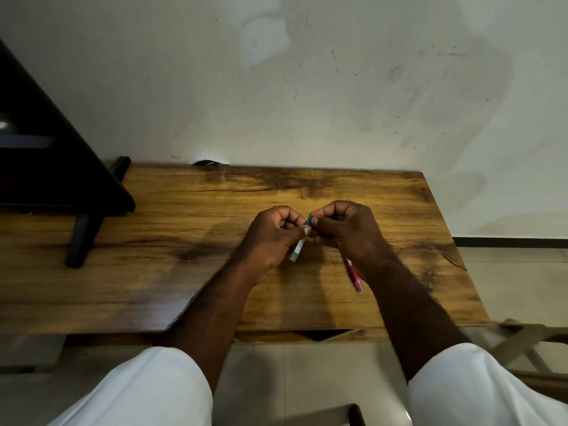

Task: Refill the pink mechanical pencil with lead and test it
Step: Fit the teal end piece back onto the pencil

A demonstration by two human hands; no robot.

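Observation:
My left hand [272,238] holds a small clear lead tube [297,249] with a teal bottom end, tilted over the wooden table [172,247]. My right hand [345,230] pinches the tube's teal cap [310,220] at its top end, fingertips touching the left hand's. The pink mechanical pencil [353,275] is also tucked in my right hand; its lower part sticks out below the palm, pointing toward me. Both hands hover above the middle of the table. Any lead itself is too small to see.
A dark stand with black legs [83,238] sits on the table's left part, under a dark slanted object [46,142]. A white wall rises behind the table. A wooden folding frame [522,339] stands on the tiled floor at right.

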